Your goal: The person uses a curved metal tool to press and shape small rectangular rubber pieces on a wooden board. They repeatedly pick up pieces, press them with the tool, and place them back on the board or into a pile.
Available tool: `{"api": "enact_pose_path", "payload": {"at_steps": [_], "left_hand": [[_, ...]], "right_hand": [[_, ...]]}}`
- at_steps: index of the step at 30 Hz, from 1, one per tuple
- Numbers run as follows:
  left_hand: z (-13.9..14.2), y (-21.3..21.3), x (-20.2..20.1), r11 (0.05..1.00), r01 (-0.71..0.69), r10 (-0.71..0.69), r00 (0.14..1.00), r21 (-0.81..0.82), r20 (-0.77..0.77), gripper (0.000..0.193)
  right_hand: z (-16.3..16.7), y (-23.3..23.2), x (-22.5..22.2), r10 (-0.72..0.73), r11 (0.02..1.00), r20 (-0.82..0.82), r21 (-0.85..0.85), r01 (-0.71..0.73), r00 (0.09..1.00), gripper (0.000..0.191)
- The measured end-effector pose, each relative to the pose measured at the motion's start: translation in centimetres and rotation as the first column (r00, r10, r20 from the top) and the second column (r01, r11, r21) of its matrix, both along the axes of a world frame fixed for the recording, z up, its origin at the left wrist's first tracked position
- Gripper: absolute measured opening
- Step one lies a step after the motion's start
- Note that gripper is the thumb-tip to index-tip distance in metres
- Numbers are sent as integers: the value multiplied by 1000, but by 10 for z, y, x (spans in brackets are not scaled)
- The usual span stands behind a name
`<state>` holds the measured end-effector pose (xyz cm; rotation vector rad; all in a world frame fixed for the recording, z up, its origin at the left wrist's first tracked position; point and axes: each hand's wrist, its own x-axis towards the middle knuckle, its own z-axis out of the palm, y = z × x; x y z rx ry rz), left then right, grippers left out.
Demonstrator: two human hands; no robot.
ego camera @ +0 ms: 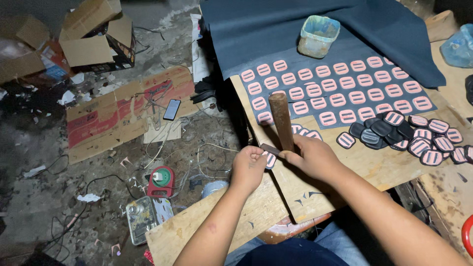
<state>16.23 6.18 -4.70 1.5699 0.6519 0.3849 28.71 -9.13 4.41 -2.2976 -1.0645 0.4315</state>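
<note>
Head view: my left hand [249, 166] pinches a small pink-and-black patch [270, 159] at the worktop [345, 165] edge; my right hand [313, 156] grips a flat blade [272, 149] against it. I judge trimming underway; next needs steady pressure.

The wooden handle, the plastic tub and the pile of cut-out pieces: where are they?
wooden handle [282, 118]: head view, mid-shaft above the right hand.
plastic tub [318, 36]: head view, front wall.
pile of cut-out pieces [409, 137]: head view, pile's middle.
</note>
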Motion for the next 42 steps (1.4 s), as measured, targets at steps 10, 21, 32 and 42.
{"api": "enact_pose_path", "payload": {"at_steps": [10, 21, 32, 42], "left_hand": [[11, -2, 1, 975, -69, 87, 993, 211, -77, 14], [7, 8, 3, 997, 13, -11, 999, 71, -39, 11], [5, 10, 4, 999, -25, 23, 996, -27, -82, 11], [-6, 2, 1, 983, -68, 71, 997, 172, -13, 11]], "right_hand": [[13, 12, 12, 195, 976, 187, -133, -172, 963, 30], [9, 9, 9, 123, 992, 176, -56, -114, 977, 33], [7, 0, 12, 166, 983, 202, -116, -145, 965, 33], [-1, -1, 9, 162, 987, 172, -49, -156, 972, 35]]}}
